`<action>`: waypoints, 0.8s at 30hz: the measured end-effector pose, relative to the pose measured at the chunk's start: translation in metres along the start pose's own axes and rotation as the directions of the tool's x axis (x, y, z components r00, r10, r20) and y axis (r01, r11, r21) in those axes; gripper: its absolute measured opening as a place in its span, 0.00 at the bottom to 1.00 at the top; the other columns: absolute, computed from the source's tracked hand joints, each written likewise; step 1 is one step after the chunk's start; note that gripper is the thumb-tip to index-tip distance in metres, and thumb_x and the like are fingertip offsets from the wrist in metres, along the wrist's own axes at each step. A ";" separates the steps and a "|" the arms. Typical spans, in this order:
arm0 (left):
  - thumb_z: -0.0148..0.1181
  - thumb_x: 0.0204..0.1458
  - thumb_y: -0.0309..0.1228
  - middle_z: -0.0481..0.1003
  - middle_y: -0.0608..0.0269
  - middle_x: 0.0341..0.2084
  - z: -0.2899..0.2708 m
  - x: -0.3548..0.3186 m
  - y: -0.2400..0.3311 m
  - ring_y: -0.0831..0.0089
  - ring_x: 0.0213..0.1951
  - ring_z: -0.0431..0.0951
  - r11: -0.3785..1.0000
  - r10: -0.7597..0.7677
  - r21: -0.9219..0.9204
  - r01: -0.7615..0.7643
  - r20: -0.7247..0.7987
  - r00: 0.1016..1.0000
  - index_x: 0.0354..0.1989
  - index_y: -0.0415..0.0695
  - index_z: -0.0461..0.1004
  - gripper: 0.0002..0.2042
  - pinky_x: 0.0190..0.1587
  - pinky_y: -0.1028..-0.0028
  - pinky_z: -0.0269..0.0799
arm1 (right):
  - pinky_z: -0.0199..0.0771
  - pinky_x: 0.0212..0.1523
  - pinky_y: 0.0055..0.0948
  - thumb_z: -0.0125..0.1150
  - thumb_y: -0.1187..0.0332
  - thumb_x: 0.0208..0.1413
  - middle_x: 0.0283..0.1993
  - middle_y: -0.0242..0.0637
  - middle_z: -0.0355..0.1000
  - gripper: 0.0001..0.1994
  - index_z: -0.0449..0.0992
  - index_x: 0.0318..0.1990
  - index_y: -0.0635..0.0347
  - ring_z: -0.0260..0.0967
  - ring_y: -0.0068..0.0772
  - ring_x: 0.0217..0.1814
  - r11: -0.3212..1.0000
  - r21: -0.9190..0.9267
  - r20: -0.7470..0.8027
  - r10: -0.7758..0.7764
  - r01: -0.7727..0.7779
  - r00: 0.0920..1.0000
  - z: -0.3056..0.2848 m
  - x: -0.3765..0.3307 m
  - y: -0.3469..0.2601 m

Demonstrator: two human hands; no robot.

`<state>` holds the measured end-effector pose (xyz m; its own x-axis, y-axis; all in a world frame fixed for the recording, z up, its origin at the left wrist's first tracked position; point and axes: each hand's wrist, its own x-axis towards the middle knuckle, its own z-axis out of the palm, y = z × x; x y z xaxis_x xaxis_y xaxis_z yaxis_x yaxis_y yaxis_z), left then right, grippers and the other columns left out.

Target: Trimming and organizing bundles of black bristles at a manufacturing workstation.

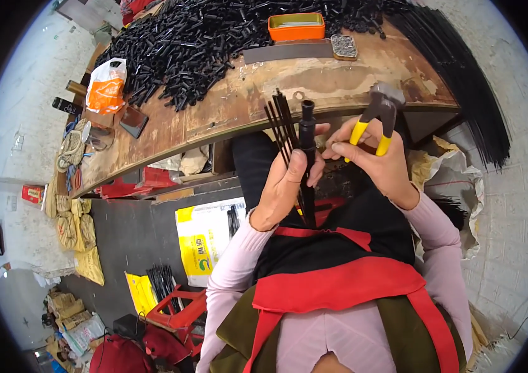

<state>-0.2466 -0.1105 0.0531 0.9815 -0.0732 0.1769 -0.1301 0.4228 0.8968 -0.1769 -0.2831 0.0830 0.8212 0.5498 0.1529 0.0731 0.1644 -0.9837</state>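
In front of the desk (226,109) edge, head view: left hand (286,186) clenched around one black tube (307,140) and a fan of thin black rods (281,124); rod count unclear, lower ends hidden by palm. Right hand (379,165), at 3 o'clock of it, grips one pair of yellow-handled pincers (377,115), fingertips pinched. At 12 o'clock: uncountable heap of black tubes (195,37), one orange tin (296,27).

The single head camera looks steeply down from above the person's chest, close on both raised hands, facing the wooden workbench (314,81) edge ahead, the floor falling away at left.
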 end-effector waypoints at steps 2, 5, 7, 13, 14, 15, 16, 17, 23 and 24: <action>0.41 0.66 0.51 0.64 0.70 0.25 -0.002 0.001 0.002 0.82 0.27 0.61 0.999 -0.005 0.044 0.003 0.039 0.999 0.64 0.34 0.58 0.31 0.31 0.80 0.59 | 0.79 0.45 0.28 0.61 0.81 0.56 0.43 0.43 0.75 0.08 0.71 0.43 0.68 0.76 0.33 0.44 0.998 0.053 0.003 -0.035 0.035 0.999 0.006 -0.004 -0.001; 0.43 0.62 0.57 0.67 0.66 0.30 -0.001 0.001 0.004 0.80 0.27 0.62 0.998 -0.046 0.053 0.043 0.065 0.997 0.65 0.31 0.55 0.38 0.30 0.78 0.60 | 0.79 0.47 0.28 0.60 0.83 0.56 0.48 0.46 0.73 0.09 0.72 0.44 0.69 0.75 0.32 0.47 0.998 0.032 0.035 -0.060 0.059 0.998 0.004 -0.003 0.005; 0.43 0.62 0.57 0.68 0.64 0.30 -0.001 0.001 0.004 0.80 0.27 0.63 0.998 -0.048 0.051 0.045 0.054 0.997 0.64 0.30 0.56 0.38 0.30 0.78 0.60 | 0.79 0.47 0.28 0.60 0.83 0.56 0.50 0.47 0.73 0.09 0.72 0.44 0.70 0.74 0.32 0.47 0.999 0.015 0.034 -0.034 0.034 0.999 0.004 -0.003 0.006; 0.43 0.63 0.56 0.67 0.64 0.26 -0.009 0.003 -0.001 0.80 0.25 0.63 0.997 -0.036 0.070 0.029 0.096 0.995 0.63 0.31 0.57 0.36 0.30 0.77 0.60 | 0.76 0.48 0.27 0.60 0.83 0.56 0.49 0.47 0.74 0.08 0.73 0.43 0.69 0.74 0.31 0.48 0.997 -0.070 0.010 0.027 -0.026 1.000 0.006 -0.002 0.001; 0.43 0.63 0.56 0.67 0.64 0.26 -0.008 0.003 -0.002 0.80 0.25 0.63 0.997 -0.037 0.068 0.030 0.096 0.995 0.63 0.31 0.57 0.36 0.30 0.77 0.60 | 0.75 0.48 0.26 0.60 0.83 0.55 0.48 0.46 0.74 0.08 0.74 0.43 0.69 0.74 0.30 0.48 0.995 -0.101 0.010 0.000 0.001 1.000 0.006 -0.002 0.002; 0.43 0.63 0.55 0.67 0.65 0.26 -0.008 0.003 -0.003 0.80 0.25 0.63 0.997 -0.025 0.073 0.019 0.076 0.997 0.62 0.32 0.58 0.35 0.30 0.77 0.60 | 0.74 0.48 0.26 0.60 0.83 0.55 0.46 0.44 0.75 0.08 0.74 0.42 0.69 0.74 0.28 0.48 0.991 -0.132 0.010 -0.029 0.030 1.000 0.005 -0.002 0.002; 0.43 0.63 0.55 0.67 0.65 0.26 -0.007 0.003 -0.004 0.79 0.25 0.63 0.997 -0.012 0.077 0.007 0.057 0.998 0.61 0.32 0.59 0.34 0.29 0.77 0.59 | 0.74 0.48 0.26 0.60 0.83 0.55 0.46 0.44 0.75 0.08 0.74 0.42 0.69 0.74 0.28 0.48 0.991 -0.134 0.009 -0.028 0.029 1.000 0.004 -0.001 0.005; 0.43 0.63 0.55 0.67 0.65 0.26 -0.006 0.003 -0.004 0.79 0.25 0.63 0.997 -0.011 0.075 0.006 0.058 0.998 0.61 0.32 0.59 0.34 0.29 0.77 0.59 | 0.74 0.43 0.23 0.63 0.80 0.55 0.40 0.39 0.76 0.08 0.74 0.42 0.69 0.73 0.23 0.42 0.969 -0.211 0.009 -0.128 0.127 0.992 0.003 0.001 0.010; 0.42 0.64 0.54 0.67 0.69 0.27 -0.009 0.002 -0.005 0.82 0.25 0.63 0.998 -0.021 0.057 0.017 0.069 0.997 0.59 0.32 0.63 0.32 0.31 0.80 0.61 | 0.73 0.37 0.22 0.66 0.78 0.53 0.34 0.38 0.76 0.11 0.74 0.44 0.68 0.72 0.19 0.35 0.934 -0.306 0.007 -0.190 0.183 0.982 0.007 0.001 0.008; 0.42 0.65 0.53 0.66 0.69 0.27 -0.008 0.002 -0.006 0.82 0.25 0.63 0.998 -0.008 0.066 0.005 0.051 0.999 0.58 0.33 0.63 0.31 0.31 0.80 0.60 | 0.73 0.37 0.23 0.66 0.78 0.52 0.34 0.39 0.76 0.12 0.74 0.44 0.68 0.71 0.19 0.34 0.930 -0.320 -0.016 -0.199 0.184 0.980 0.009 0.001 0.008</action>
<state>-0.2432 -0.1061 0.0450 0.9741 -0.1224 0.1900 -0.1345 0.3616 0.9226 -0.1805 -0.2742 0.0762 0.7989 0.4933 0.3441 0.3997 -0.0079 -0.9166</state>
